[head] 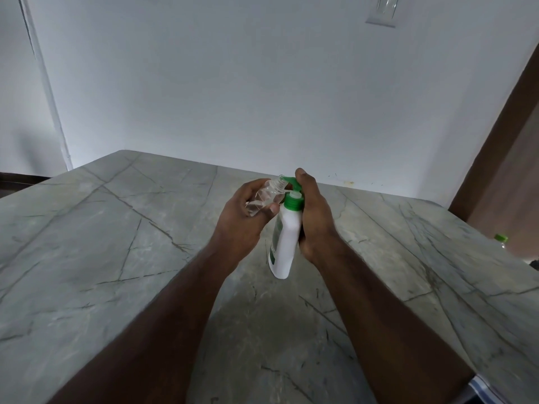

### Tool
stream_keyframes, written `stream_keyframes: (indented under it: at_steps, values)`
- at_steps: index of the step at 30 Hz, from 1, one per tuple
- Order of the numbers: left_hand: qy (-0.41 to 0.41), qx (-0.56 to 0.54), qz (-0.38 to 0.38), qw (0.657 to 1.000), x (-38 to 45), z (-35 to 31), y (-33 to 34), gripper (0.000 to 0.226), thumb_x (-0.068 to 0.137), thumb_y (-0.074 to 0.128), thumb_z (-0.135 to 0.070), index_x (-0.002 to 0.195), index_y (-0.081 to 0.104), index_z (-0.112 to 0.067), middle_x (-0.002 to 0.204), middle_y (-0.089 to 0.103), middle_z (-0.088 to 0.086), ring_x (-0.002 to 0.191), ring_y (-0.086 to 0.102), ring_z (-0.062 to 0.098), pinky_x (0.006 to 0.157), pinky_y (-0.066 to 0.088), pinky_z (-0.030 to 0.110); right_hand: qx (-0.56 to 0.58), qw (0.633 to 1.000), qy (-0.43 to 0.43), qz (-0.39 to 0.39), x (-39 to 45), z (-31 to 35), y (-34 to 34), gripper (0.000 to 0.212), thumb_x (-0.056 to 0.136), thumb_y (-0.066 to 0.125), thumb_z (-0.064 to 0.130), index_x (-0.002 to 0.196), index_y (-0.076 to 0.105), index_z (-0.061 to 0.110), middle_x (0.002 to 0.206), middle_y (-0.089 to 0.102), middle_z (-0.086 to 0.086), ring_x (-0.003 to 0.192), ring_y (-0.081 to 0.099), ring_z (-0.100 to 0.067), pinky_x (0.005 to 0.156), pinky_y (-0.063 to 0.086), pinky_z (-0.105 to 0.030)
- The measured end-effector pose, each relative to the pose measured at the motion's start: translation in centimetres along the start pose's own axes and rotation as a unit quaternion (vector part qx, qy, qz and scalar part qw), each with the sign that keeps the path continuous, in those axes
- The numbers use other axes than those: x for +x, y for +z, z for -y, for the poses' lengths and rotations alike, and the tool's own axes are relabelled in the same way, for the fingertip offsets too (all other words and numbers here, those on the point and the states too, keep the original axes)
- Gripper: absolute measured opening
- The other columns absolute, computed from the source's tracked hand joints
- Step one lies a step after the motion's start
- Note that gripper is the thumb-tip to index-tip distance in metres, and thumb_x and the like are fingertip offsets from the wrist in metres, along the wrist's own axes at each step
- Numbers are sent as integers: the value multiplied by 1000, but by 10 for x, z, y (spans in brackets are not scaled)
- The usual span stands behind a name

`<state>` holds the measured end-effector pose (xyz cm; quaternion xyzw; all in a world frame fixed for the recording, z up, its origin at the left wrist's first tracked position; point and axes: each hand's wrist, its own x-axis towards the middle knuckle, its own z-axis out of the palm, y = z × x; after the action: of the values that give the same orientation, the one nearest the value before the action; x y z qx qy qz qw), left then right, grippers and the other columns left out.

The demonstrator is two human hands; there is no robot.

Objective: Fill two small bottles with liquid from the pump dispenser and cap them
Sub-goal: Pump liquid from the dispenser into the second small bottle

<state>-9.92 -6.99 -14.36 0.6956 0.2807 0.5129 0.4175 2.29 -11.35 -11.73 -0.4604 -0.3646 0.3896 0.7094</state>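
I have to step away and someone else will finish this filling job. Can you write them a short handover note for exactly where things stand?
Left hand: holds the small clear bottle, uncapped and tilted, its mouth up at the green pump nozzle.
Right hand: grips the white pump dispenser above the marble table, with a finger on the pump head.
Done: the bottle is lined up under the nozzle. How much liquid it holds cannot be told.
Left: finish pumping and cap this bottle, then fill and cap the second. A green-capped bottle sits at the table's far right edge; no loose cap is in view.
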Motion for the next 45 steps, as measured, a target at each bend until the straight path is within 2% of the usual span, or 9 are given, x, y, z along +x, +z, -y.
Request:
stream_keyframes:
  at_steps: [4, 7, 15, 22, 25, 29, 35, 39, 45]
  values:
    - [3, -3, -6, 1000, -1, 0, 0, 46, 93, 71, -20, 136, 57, -23, 123, 66, -11, 111, 63, 5, 86, 50, 14, 1, 1000, -6, -8, -1, 0, 2, 37, 99, 54, 44, 101, 73, 13, 90, 77, -3, 83, 72, -17, 81, 57, -32]
    - [0, -6, -6, 1000, -1, -2, 0, 44, 93, 71, -19, 134, 57, -25, 117, 66, -18, 107, 63, -1, 83, 50, 11, 10, 1000, -1, -7, -2, 0, 2, 33, 98, 56, 42, 103, 72, 13, 91, 77, -4, 83, 72, -18, 85, 56, -35]
    - [-9, -1, -4, 1000, -1, 1, 0, 45, 92, 71, -16, 135, 58, -24, 114, 65, -20, 103, 63, -6, 81, 50, 8, 47, 999, -9, -10, -2, 0, 3, 26, 100, 56, 29, 84, 72, 16, 78, 75, 0, 72, 70, -13, 74, 55, -28]
    - [-8, -2, -9, 1000, 0, 1, 1, 46, 93, 71, -16, 136, 57, -24, 116, 66, -19, 105, 64, -4, 82, 51, 9, 3, 1000, 6, 5, -2, 2, 1, 32, 97, 56, 44, 96, 73, 17, 90, 77, -2, 80, 72, -15, 80, 57, -31]
    - [-13, -2, -10, 1000, 0, 2, 1, 46, 93, 71, -17, 136, 57, -25, 116, 65, -20, 106, 63, -3, 84, 51, 11, 6, 1000, 8, 0, -1, 2, 2, 30, 97, 58, 42, 96, 74, 16, 91, 77, -4, 82, 71, -18, 85, 56, -35]
    - [-17, 1, -12, 1000, 1, 4, 1, 46, 93, 71, -16, 136, 57, -24, 122, 66, -11, 111, 63, 6, 92, 53, 24, 11, 1000, 4, -9, 0, 2, 2, 24, 98, 58, 34, 90, 73, 17, 85, 76, -1, 75, 71, -15, 77, 56, -31]
    - [-19, 1, -3, 1000, -1, 5, 0, 45, 93, 70, -15, 136, 57, -23, 119, 67, -13, 106, 65, 1, 87, 52, 18, 0, 1000, 9, -8, -1, 1, 1, 28, 98, 56, 38, 88, 73, 18, 84, 76, 0, 75, 70, -15, 81, 55, -33]
    - [-15, -5, -5, 1000, 1, 7, 1, 46, 92, 71, -17, 136, 57, -23, 122, 67, -10, 109, 65, 4, 96, 54, 29, 2, 1000, 22, 18, -1, 1, 1, 34, 96, 56, 46, 95, 74, 17, 93, 76, -4, 83, 72, -17, 83, 55, -33]
    - [-14, -5, -5, 1000, 2, 7, 1, 46, 92, 71, -17, 135, 57, -24, 122, 67, -11, 109, 64, 2, 93, 53, 24, 16, 1000, 11, -1, 1, -1, 2, 28, 97, 58, 39, 91, 73, 17, 88, 76, -3, 80, 70, -17, 85, 55, -35]
